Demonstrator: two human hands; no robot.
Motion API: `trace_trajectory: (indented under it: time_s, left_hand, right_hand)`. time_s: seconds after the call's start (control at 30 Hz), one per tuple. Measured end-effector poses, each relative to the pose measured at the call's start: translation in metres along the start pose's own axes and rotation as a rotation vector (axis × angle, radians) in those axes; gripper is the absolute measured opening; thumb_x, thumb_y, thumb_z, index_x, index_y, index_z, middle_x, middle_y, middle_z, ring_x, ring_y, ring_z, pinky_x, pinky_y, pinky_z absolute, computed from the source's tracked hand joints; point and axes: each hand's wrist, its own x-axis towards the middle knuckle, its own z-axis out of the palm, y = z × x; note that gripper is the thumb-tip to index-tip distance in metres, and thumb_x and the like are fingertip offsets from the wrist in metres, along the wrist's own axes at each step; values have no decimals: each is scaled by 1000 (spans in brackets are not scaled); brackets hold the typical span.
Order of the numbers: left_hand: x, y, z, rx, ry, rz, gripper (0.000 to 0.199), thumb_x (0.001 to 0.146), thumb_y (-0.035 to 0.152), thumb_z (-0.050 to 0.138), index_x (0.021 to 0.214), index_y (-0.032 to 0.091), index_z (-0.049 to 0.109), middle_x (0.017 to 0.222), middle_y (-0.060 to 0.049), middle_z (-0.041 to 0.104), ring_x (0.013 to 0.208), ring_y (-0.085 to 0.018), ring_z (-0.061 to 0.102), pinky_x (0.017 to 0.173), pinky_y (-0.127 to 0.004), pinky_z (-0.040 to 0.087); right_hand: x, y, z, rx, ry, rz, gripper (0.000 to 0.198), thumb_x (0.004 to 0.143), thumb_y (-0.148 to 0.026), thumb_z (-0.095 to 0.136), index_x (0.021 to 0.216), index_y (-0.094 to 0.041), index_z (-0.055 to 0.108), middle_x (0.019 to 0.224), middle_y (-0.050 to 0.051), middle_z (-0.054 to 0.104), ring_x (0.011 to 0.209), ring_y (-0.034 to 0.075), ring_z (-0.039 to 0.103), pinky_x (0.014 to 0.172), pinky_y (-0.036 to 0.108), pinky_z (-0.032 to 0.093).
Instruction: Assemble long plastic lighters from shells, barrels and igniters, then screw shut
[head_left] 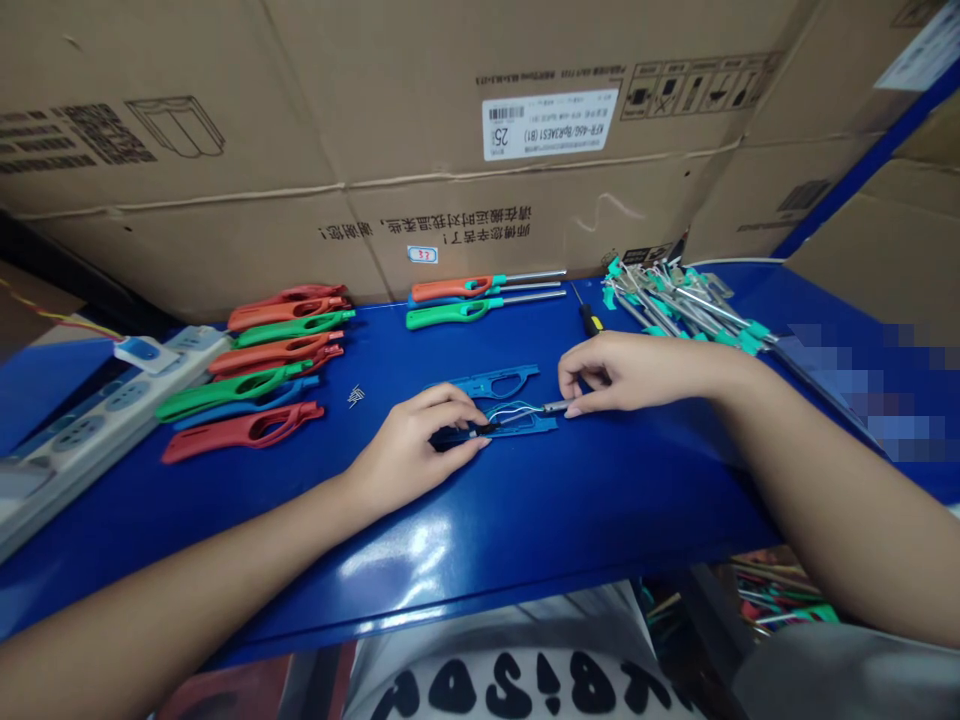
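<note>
From my end, the head view shows a cardboard wall (420, 120) of printed panels behind a glossy blue table (300, 540), its surface catching a bright reflection near the front edge. The work sits between the 2 bare hands: an open blue shell (546, 425) lies on the table with its inside upward, and a matching blue shell piece (480, 381) lies just beyond it. I judge the step in hand to be laying the inner parts into the nearer shell. The left hand (409, 440) appears to pinch a small dark piece (484, 430) over the shell's left end, while the right hand (622, 375) has the end of a metal tip (555, 406) between thumb and finger at the other end. To me the next move calls for steady fingertips, guiding the pale wires (517, 411) inside the rim so none is trapped. The nearer shell is slim, mid-blue plastic, partly hidden by the left fingers; the farther piece shows a looped opening toward its right end. A black-and-yellow screwdriver (591, 320) lies just beyond the right hand, and a few tiny screws (355, 397) lie loose at left.
</note>
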Motion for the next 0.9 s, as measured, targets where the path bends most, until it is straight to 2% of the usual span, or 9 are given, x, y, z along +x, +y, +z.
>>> trace_trajectory:
  time_s: [0.37, 0.53, 0.63, 0.77, 0.9]
  left_hand:
    - [1, 6, 0, -35, 34, -99, 8, 86, 14, 74, 91, 18, 69, 83, 1, 71, 75, -11, 65, 72, -22, 53]
    - [0, 6, 0, -66, 144, -105, 13, 87, 20, 74, 100, 18, 71, 86, -1, 74, 75, -12, 68, 73, -22, 56]
    - [1, 7, -4, -27, 203, -58, 15, 90, 20, 73, 104, 18, 75, 91, -3, 77, 78, -13, 71, 75, -22, 57]
    - [2, 8, -8, -31, 209, 5, 10, 91, 17, 71, 96, 19, 79, 94, -4, 80, 82, -14, 74, 79, -23, 59]
    - [3, 6, -9, -47, 202, -53, 11, 91, 26, 72, 91, 20, 81, 92, -4, 82, 79, -17, 76, 74, -26, 62]
  right_hand:
    - [-1, -4, -2, 65, -1, 42, 25, 88, -44, 68, 91, -19, 67, 64, -4, 59, 53, 11, 50, 52, 23, 35]
    - [-1, -4, -2, 70, 1, 25, 24, 88, -43, 68, 91, -19, 67, 64, -4, 61, 53, 11, 53, 52, 23, 37]
    - [0, -5, -1, 98, -27, 11, 25, 89, -43, 68, 92, -19, 69, 63, -3, 62, 53, 11, 57, 53, 23, 39]
    - [1, -8, 0, 135, -59, -16, 24, 89, -42, 68, 92, -18, 70, 64, -3, 64, 54, 12, 61, 56, 24, 42]
    - [1, -10, 0, 149, -75, 3, 22, 89, -39, 68, 93, -18, 69, 63, -3, 65, 53, 13, 61, 56, 24, 43]
